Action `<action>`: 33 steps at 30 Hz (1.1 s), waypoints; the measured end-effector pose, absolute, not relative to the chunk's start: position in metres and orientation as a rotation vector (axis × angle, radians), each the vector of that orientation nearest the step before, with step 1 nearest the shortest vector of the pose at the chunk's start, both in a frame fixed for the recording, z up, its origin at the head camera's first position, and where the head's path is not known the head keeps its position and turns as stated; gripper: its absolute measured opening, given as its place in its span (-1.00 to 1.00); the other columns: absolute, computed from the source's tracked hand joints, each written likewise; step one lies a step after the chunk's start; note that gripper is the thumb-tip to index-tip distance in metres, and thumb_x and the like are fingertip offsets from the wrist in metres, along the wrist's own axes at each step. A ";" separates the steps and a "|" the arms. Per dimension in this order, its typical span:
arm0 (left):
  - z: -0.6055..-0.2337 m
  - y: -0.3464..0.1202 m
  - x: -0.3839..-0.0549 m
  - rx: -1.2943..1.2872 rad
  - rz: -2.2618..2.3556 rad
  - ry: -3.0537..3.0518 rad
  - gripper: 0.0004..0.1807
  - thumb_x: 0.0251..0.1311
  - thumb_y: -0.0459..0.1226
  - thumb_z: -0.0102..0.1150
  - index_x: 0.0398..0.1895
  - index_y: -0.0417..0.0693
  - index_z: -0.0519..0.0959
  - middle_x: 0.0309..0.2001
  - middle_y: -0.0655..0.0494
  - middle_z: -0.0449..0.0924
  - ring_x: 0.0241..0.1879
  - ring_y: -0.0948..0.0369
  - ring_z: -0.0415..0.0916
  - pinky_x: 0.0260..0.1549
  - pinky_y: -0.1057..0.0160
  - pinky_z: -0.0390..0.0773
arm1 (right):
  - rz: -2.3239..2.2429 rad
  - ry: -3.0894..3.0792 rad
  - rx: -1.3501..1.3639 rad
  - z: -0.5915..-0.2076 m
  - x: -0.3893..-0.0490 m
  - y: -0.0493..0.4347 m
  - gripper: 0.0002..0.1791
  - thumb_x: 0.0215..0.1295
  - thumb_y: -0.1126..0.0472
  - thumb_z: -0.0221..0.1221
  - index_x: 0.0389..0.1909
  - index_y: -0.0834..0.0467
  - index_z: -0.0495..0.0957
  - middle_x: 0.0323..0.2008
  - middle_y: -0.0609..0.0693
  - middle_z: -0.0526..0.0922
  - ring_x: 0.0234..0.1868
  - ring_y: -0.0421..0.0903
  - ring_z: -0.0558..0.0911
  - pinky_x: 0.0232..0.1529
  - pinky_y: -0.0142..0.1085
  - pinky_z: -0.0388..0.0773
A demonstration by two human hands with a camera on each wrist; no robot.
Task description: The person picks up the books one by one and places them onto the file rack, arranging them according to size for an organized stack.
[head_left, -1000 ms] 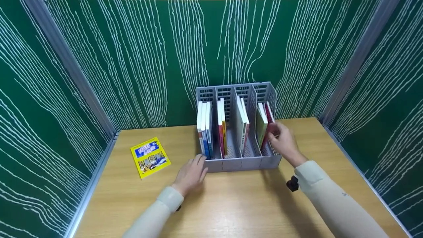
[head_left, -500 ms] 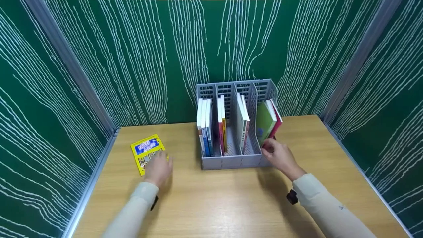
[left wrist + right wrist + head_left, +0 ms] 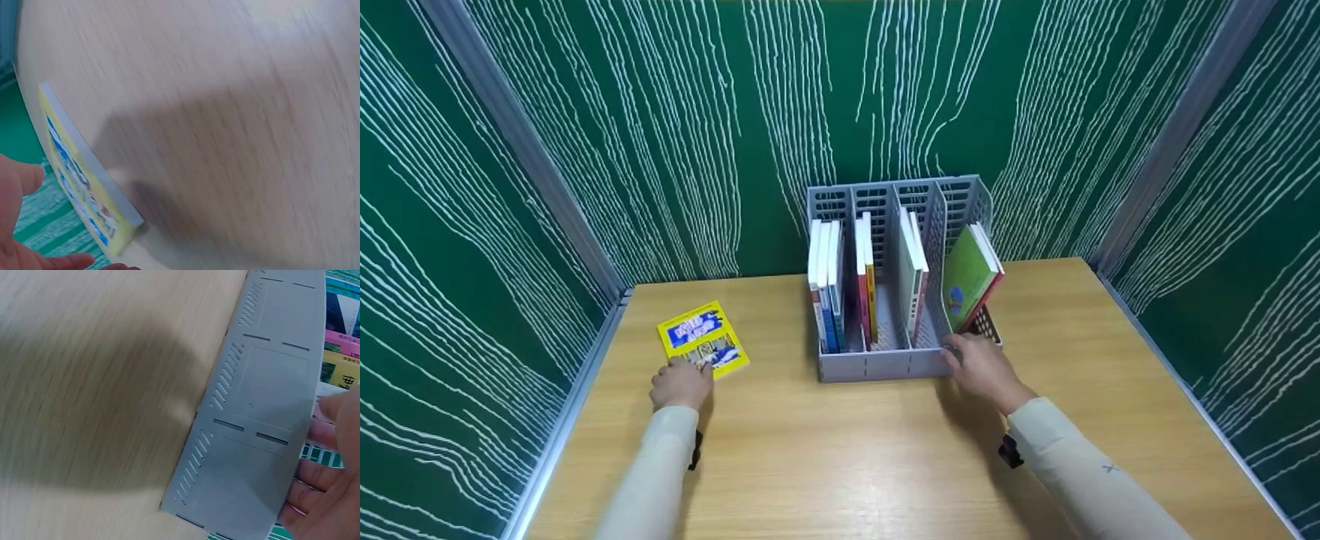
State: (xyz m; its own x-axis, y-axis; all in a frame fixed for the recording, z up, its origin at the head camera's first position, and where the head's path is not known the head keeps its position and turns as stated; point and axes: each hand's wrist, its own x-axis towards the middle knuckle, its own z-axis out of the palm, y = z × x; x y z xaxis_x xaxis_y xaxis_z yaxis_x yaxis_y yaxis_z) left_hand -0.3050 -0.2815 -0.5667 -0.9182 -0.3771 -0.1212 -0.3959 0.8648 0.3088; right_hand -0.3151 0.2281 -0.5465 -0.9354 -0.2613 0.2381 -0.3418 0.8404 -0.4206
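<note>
A thin yellow book with a blue title panel lies flat on the table at left. My left hand is over its near edge, with the thumb and fingers apart around the book in the left wrist view. My right hand is at the front right corner of a grey four-slot file rack. Its fingers reach the rack's front rim in the right wrist view. In the right-hand slot a green book leans to the right against a red one.
Upright books fill part of the other slots: white and blue ones at left, a red and a yellow one, and pale ones. Behind the wooden table stand green walls with white streaks.
My left hand has gone from the rack's left front corner to the yellow book. My right hand has left the red book for the front rim; the green and red books now lean right.
</note>
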 end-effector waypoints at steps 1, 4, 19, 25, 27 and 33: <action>-0.568 -0.282 -0.306 -0.639 0.527 2.959 -0.23 0.62 0.08 0.01 0.25 -0.62 0.35 0.05 -0.53 0.57 0.08 -0.34 0.59 0.02 -0.27 0.68 | 0.674 -2.852 0.472 -0.548 -0.316 0.228 -0.67 0.60 0.20 0.20 0.15 0.37 0.69 0.02 0.38 0.78 0.07 0.38 0.74 0.22 0.29 0.63; -0.571 -0.280 -0.308 -0.685 0.564 2.908 -0.22 0.62 0.10 -0.02 0.26 -0.60 0.32 0.10 -0.54 0.57 0.13 -0.34 0.57 0.09 -0.27 0.66 | 0.591 -2.849 0.479 -0.553 -0.318 0.228 -0.70 0.63 0.22 0.14 0.04 0.37 0.71 -0.09 0.34 0.80 0.02 0.37 0.75 0.18 0.28 0.62; -0.570 -0.267 -0.317 -0.786 0.572 2.868 -0.17 0.59 0.06 0.09 0.42 -0.57 0.19 0.20 -0.54 0.52 0.22 -0.35 0.54 0.16 -0.27 0.62 | 0.527 -2.932 0.425 -0.555 -0.327 0.225 -0.65 0.69 0.12 0.07 -0.02 0.31 0.70 -0.12 0.29 0.79 0.03 0.33 0.72 0.14 0.24 0.55; -0.554 -0.257 -0.305 -0.934 0.826 2.803 -0.24 0.55 0.00 0.21 0.40 -0.47 0.22 0.16 -0.46 0.49 0.19 -0.33 0.49 0.19 -0.28 0.58 | 0.534 -2.977 0.408 -0.557 -0.327 0.226 -0.64 0.71 0.08 0.04 -0.04 0.27 0.69 -0.13 0.25 0.78 0.03 0.29 0.69 0.17 0.21 0.52; -0.550 -0.254 -0.302 -0.992 0.878 2.792 -0.25 0.52 -0.01 0.27 0.39 -0.45 0.25 0.15 -0.43 0.49 0.19 -0.31 0.48 0.21 -0.27 0.58 | 0.538 -2.992 0.398 -0.558 -0.327 0.226 -0.63 0.72 0.07 0.03 -0.03 0.27 0.69 -0.11 0.25 0.78 0.06 0.29 0.69 0.19 0.21 0.51; -0.558 -0.266 -0.310 -1.029 0.925 2.720 -0.12 0.36 0.00 0.42 0.40 -0.50 0.24 0.22 -0.44 0.46 0.25 -0.28 0.43 0.30 -0.25 0.53 | 0.530 -2.967 0.402 -0.561 -0.324 0.226 -0.67 0.70 0.10 0.06 -0.10 0.25 0.67 -0.16 0.24 0.77 0.01 0.29 0.69 0.13 0.21 0.51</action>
State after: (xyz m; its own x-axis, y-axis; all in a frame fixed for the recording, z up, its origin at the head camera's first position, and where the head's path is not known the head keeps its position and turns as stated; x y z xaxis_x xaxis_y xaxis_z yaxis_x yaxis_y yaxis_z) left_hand -0.3097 -0.2663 -0.5580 -0.7692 -0.5724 -0.2840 -0.6269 0.5899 0.5089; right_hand -0.3243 0.2260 -0.5611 -0.9600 -0.2401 0.1439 -0.2751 0.9044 -0.3263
